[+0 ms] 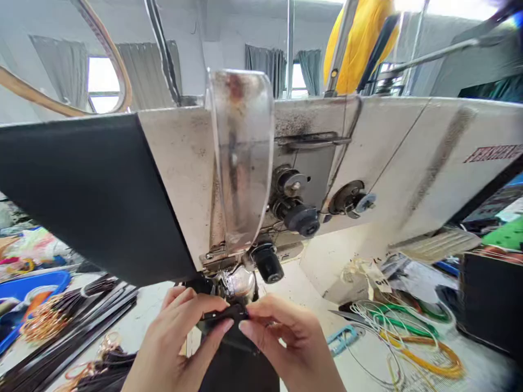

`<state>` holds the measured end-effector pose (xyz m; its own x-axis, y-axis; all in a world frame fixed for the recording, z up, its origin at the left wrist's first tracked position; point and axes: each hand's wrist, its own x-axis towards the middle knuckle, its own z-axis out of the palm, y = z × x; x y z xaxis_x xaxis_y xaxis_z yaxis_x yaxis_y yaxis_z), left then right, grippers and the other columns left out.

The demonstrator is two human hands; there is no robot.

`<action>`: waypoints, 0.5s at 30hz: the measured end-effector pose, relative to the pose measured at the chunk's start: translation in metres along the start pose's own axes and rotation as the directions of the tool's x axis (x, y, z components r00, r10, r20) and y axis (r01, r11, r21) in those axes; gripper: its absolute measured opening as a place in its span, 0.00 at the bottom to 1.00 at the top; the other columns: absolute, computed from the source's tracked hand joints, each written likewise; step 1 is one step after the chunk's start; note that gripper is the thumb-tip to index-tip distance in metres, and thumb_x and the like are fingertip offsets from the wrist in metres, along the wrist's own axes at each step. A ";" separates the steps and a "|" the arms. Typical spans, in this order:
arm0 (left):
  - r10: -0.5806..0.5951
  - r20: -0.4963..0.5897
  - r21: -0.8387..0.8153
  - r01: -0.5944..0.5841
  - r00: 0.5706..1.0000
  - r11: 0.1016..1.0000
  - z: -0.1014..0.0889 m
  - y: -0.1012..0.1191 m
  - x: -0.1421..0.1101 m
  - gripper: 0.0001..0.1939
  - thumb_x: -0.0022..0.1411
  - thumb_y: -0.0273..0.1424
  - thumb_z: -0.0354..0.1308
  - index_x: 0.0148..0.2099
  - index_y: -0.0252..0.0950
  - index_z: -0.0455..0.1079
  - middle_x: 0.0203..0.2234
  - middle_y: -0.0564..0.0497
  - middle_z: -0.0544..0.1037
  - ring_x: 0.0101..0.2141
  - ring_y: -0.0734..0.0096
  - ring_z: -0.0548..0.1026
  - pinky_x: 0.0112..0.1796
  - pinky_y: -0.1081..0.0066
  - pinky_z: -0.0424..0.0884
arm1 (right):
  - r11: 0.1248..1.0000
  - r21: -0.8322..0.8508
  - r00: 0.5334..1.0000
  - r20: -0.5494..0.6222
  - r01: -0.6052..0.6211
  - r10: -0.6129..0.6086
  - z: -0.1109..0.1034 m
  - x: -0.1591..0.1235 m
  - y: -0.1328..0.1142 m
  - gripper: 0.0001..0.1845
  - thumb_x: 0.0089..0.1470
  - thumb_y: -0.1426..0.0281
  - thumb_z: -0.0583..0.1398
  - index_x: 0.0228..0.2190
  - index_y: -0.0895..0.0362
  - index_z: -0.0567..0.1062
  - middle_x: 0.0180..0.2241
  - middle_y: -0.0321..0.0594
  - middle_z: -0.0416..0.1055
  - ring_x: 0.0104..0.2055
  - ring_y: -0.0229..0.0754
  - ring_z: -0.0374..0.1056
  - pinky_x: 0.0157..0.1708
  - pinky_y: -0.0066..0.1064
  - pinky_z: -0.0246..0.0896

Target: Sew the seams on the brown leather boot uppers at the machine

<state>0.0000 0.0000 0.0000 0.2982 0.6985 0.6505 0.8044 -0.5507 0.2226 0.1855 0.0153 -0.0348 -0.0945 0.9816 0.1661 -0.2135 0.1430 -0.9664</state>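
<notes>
A grey-white industrial sewing machine (368, 158) fills the middle of the view, with a clear plastic guard (241, 158) over its needle bar. Below the guard, at the presser foot (237, 283), my left hand (175, 343) and my right hand (286, 343) pinch a small black strap piece (226, 314) between thumbs and fingertips. The piece sits on top of a dark post under the needle. Both hands touch each other at the fingertips. The needle itself is hidden behind the foot and my fingers.
Black straps (90, 316) and gold metal rings (44, 321) lie at the left beside a blue tray (36, 283). Green, yellow and white cords (408, 332), scissors and a light-blue clip (341, 340) lie at the right. A black box (490, 299) stands far right.
</notes>
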 end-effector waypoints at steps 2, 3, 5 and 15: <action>0.012 0.021 -0.024 -0.012 1.000 1.000 -0.002 0.002 0.003 0.07 0.65 0.29 0.59 0.44 0.47 0.67 0.30 0.65 0.76 0.32 0.79 0.75 0.45 0.76 0.68 | 0.999 0.002 0.994 0.099 0.035 -0.035 -0.004 0.004 -0.011 0.12 0.55 0.59 0.67 0.30 0.55 0.81 0.26 0.33 0.68 0.27 0.33 0.58 0.26 0.22 0.54; 0.019 0.030 -0.036 -0.017 0.999 0.999 -0.002 0.002 0.005 0.07 0.65 0.30 0.60 0.44 0.46 0.67 0.29 0.65 0.76 0.31 0.78 0.74 0.44 0.75 0.68 | 0.999 0.013 0.989 0.144 0.041 -0.042 -0.006 0.006 -0.016 0.12 0.57 0.59 0.67 0.30 0.55 0.81 0.26 0.32 0.68 0.26 0.32 0.57 0.26 0.21 0.53; 0.034 0.045 -0.065 -0.031 0.998 0.997 -0.002 0.004 0.007 0.06 0.65 0.30 0.61 0.43 0.46 0.67 0.29 0.64 0.76 0.30 0.77 0.74 0.42 0.74 0.69 | 0.998 0.051 0.970 0.237 0.031 -0.042 -0.009 0.010 -0.022 0.13 0.58 0.60 0.66 0.29 0.56 0.80 0.26 0.32 0.67 0.26 0.31 0.55 0.25 0.21 0.52; 0.298 -0.079 0.009 -0.299 0.951 0.954 0.012 0.008 -0.003 0.13 0.64 0.14 0.51 0.39 0.37 0.67 0.28 0.56 0.78 0.29 0.77 0.73 0.46 0.70 0.69 | 0.949 0.299 0.985 0.166 -0.097 0.048 -0.006 0.012 0.011 0.18 0.56 0.56 0.69 0.26 0.59 0.79 0.23 0.33 0.71 0.26 0.30 0.65 0.29 0.19 0.64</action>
<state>0.0116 -0.0004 -0.0090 0.4833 0.4641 0.7423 0.6833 -0.7300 0.0116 0.1878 0.0297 -0.0448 -0.2645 0.9527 0.1497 -0.4840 0.0031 -0.8751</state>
